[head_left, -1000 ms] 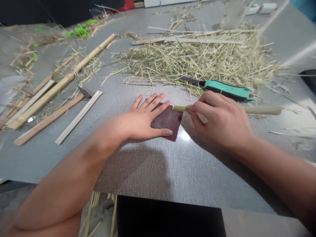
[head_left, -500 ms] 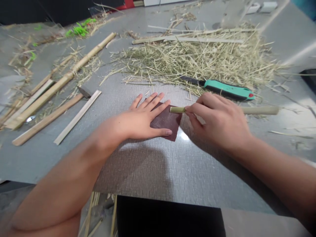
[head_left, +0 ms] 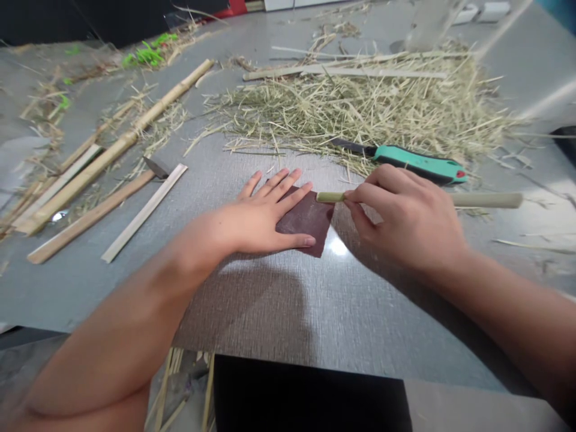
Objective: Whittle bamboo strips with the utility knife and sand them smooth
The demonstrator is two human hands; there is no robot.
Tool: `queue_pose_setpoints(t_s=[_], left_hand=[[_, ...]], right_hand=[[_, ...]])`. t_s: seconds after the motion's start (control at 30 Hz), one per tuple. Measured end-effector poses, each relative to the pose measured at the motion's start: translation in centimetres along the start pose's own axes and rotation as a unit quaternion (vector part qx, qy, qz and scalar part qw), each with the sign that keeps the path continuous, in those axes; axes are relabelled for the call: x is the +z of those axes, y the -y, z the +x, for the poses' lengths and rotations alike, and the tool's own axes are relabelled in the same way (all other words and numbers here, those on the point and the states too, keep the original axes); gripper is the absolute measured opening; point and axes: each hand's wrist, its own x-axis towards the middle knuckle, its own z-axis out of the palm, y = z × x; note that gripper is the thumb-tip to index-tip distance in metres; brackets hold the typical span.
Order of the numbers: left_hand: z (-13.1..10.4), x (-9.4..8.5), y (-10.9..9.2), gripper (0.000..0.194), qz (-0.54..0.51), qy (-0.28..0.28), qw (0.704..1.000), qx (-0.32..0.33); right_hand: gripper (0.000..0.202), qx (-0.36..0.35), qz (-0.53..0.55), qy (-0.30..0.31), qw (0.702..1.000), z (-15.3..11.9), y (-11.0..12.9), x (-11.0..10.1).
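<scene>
Fingers spread, my left hand [head_left: 263, 219] presses flat on a dark reddish-brown sheet of sandpaper [head_left: 308, 219] lying on the grey table. My right hand [head_left: 405, 216] pinches a pale green bamboo strip [head_left: 488, 200] between thumb and fingers. The strip's left end lies over the sandpaper's right edge, and its longer end sticks out to the right behind the hand. Just beyond my right hand is a utility knife [head_left: 418, 163] with a teal and black handle, its blade pointing left against the shavings.
A heap of bamboo shavings [head_left: 360, 108] spreads across the back, with long strips on it. To the left lie a bamboo pole [head_left: 121, 144], a wooden-handled hammer [head_left: 99, 216] and a pale flat strip [head_left: 144, 213]. Bright green bits [head_left: 150, 53] sit at the back left.
My right hand and the bamboo strip have slid slightly to the right, so less of the strip overlaps the sandpaper. My left hand stays in place on the sandpaper.
</scene>
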Motion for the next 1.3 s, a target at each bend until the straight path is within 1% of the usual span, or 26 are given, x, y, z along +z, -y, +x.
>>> queue_pose_setpoints(t_s=[0.23,0.43,0.57,0.7,0.83,1.0,1.13,1.3], left_hand=[[0.01,0.04,0.04,0.124,-0.003,-0.002,1.000,0.002],[0.04,0.07,0.08,0.124,-0.006,-0.006,1.000,0.003],[0.04,-0.04,-0.04,0.124,0.003,0.003,1.000,-0.003],[0.10,0.06,0.12,0.124,-0.004,-0.003,1.000,0.000],[0.07,0.13,0.26,0.124,-0.004,-0.007,1.000,0.004],[0.05,0.03,0.06,0.124,0.000,0.000,1.000,-0.004],[0.09,-0.02,-0.10,0.124,0.009,0.004,1.000,-0.007],[-0.03,-0.04,-0.07,0.123,-0.001,0.000,1.000,-0.003]], right_hand=[[0.028,-0.017,-0.004,-0.006,1.000,-0.13,-0.23,-0.16],[0.028,-0.001,0.009,0.022,1.000,-0.09,-0.24,-0.20],[0.029,0.004,0.016,0.022,1.000,-0.03,-0.37,-0.10],[0.029,0.021,0.032,0.021,0.999,-0.01,-0.36,0.11],[0.029,0.008,0.031,0.021,0.999,0.02,-0.30,0.05],[0.030,0.011,0.015,0.015,1.000,0.11,-0.60,0.12],[0.030,0.008,0.022,0.012,1.000,0.12,-0.65,0.25],[0.032,0.010,0.030,0.023,0.999,0.09,-0.44,0.09]])
